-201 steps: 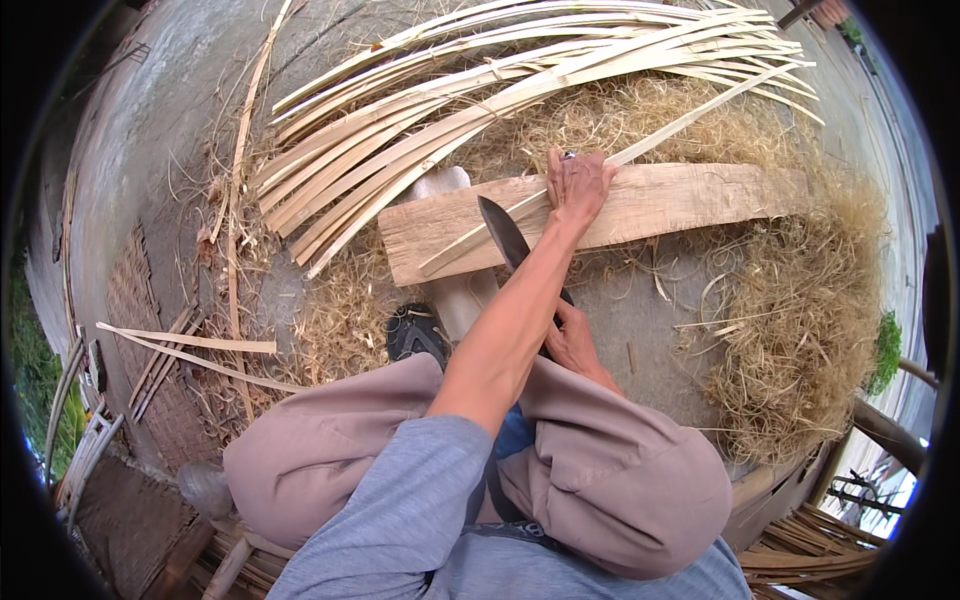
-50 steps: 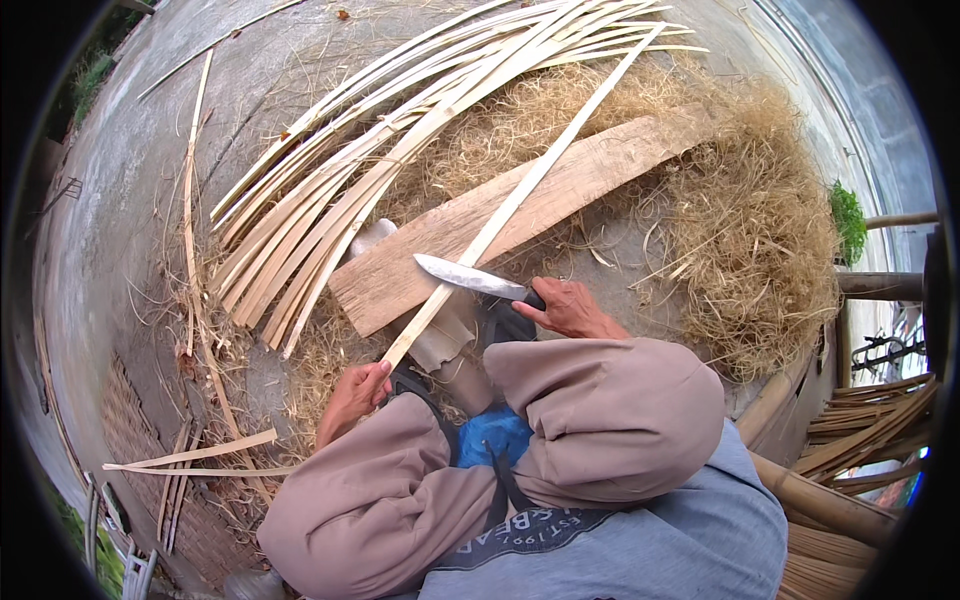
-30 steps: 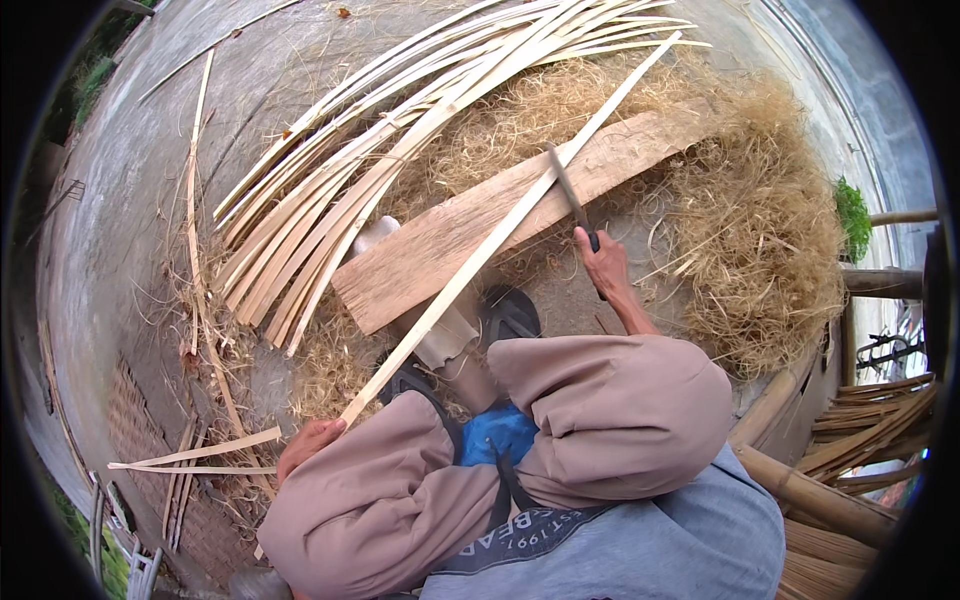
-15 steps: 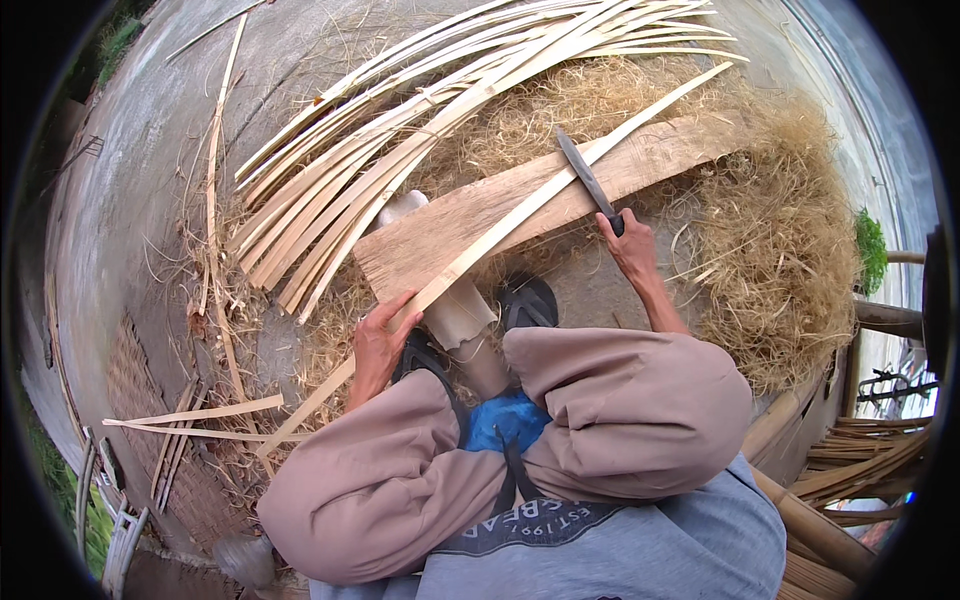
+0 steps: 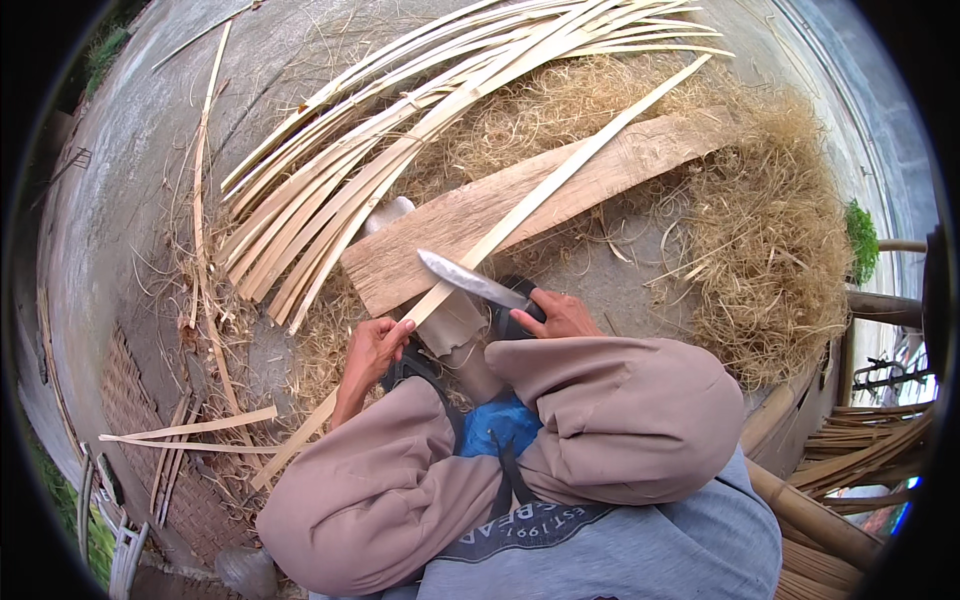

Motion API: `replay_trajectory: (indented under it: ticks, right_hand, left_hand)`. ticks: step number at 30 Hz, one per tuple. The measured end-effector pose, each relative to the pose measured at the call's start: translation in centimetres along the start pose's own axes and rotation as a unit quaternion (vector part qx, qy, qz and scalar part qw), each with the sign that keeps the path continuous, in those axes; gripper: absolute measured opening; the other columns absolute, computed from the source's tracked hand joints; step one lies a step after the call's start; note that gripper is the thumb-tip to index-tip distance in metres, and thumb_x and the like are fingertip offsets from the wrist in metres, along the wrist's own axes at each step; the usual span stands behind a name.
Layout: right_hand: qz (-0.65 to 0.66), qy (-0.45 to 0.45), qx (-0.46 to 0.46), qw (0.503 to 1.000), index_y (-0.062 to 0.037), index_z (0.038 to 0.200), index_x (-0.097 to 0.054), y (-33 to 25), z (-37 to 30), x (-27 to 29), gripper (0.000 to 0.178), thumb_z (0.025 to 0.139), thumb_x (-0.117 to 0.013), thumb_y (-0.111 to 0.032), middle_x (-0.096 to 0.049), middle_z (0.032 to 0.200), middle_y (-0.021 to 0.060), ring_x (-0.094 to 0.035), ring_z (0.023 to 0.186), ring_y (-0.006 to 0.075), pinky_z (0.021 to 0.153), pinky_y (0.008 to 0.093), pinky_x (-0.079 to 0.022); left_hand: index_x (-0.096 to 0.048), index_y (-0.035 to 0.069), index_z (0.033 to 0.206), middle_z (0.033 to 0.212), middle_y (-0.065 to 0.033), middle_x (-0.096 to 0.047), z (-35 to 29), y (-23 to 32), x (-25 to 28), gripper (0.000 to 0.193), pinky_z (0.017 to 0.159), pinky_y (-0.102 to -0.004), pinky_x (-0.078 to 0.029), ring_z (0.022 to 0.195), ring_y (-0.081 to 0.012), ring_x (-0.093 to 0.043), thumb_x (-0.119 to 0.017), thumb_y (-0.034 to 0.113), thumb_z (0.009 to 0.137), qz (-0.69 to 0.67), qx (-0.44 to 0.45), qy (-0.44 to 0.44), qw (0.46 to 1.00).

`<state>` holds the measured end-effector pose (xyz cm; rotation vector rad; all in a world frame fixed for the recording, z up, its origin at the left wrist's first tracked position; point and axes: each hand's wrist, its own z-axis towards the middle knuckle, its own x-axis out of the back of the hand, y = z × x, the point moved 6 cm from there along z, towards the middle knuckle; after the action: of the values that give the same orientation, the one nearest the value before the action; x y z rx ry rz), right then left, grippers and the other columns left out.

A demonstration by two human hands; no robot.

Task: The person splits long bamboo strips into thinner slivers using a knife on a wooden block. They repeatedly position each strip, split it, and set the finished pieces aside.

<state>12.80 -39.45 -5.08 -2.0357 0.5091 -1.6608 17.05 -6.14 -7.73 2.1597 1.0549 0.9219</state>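
Knife: now lowered across your bamboo strip (previously raised over the plank).
Right hand: fingers closed round its handle.
Left hand: fingers closed on the strip.

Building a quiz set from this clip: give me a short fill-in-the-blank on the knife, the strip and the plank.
1. The right hand grips a ____ by its handle.
2. The left hand holds a long bamboo ____.
3. That strip lies across a wooden plank that is ringed by dry ____.

Missing words: knife; strip; shavings.
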Motion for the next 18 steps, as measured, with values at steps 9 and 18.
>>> replay_trajectory:
  ticks: [9,18]
  right_hand:
    - [0.073,0.02,-0.197,0.978,-0.0059,0.093,-0.061,6.3,1.0,1.4,0.049,0.099,-0.064,-0.055,-0.067,0.083,0.0213,-0.069,0.08,0.0406,0.069,0.0522,-0.052]
    - [0.02,0.077,-0.066,0.995,-0.0026,0.088,-0.06,4.7,1.3,2.6,0.053,0.099,-0.066,-0.054,-0.063,0.07,0.0244,-0.066,0.071,0.0474,0.063,0.054,-0.051]
  left_hand:
    - [-0.071,0.004,0.074,0.054,-0.0015,-0.06,-1.0,1.9,-0.3,0.048,0.051,-0.0303,-0.04,0.05,-0.0093,-0.053,-0.072,0.047,0.095,0.031,-0.015,0.028,0.999]
    - [-0.068,0.004,0.073,0.055,0.001,-0.057,-1.9,0.2,0.3,0.044,0.048,-0.0256,-0.033,0.051,-0.0056,-0.05,-0.072,0.039,0.099,-0.02,-0.015,0.01,1.0]
